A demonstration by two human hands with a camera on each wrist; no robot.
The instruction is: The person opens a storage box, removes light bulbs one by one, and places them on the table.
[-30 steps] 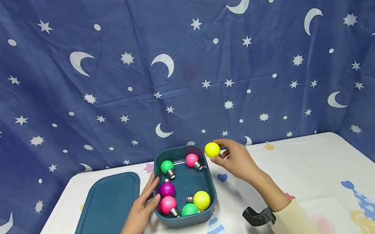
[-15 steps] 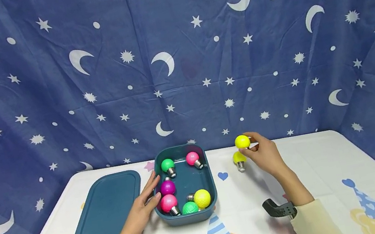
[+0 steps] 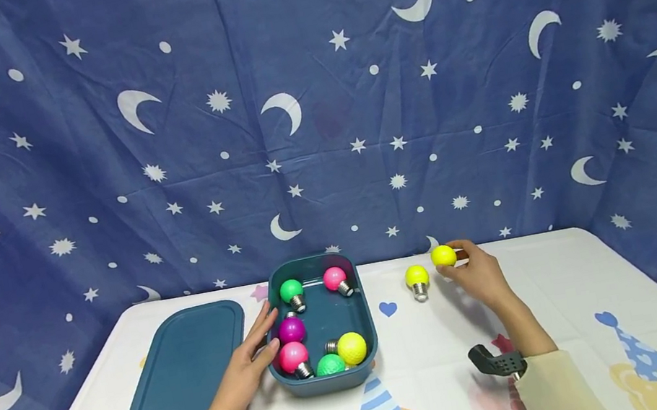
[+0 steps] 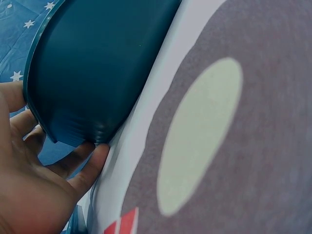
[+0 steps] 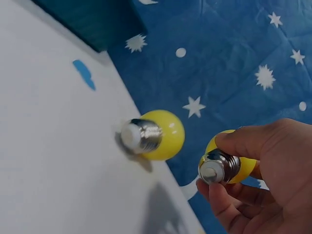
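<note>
My right hand point(image 3: 478, 275) pinches a yellow light bulb point(image 3: 443, 256) above the table's far side. In the right wrist view, thumb and fingers hold this bulb point(image 5: 246, 165) with its metal screw base toward the camera. Just left of it, a second yellow bulb point(image 3: 417, 277) lies on the table. My left hand point(image 3: 248, 369) rests against the left side of a dark teal box point(image 3: 372, 329), its fingers fairly straight at the rim. Inside the box lie a green bulb point(image 3: 291, 289), pink bulbs point(image 3: 293, 356), a purple bulb point(image 3: 292, 329), a textured green bulb point(image 3: 330, 364) and a yellow bulb point(image 3: 351, 348).
A flat teal lid point(image 3: 184, 380) lies on the table left of the box. The white tablecloth point(image 3: 425, 378) carries printed cartoon figures. Behind the table's far edge hangs a blue curtain point(image 3: 326, 117) with moons and stars.
My right hand has moved right from beside the box with the yellow bulb and then lowered it. The second yellow bulb on the table has come into view. The left hand stays at the box.
</note>
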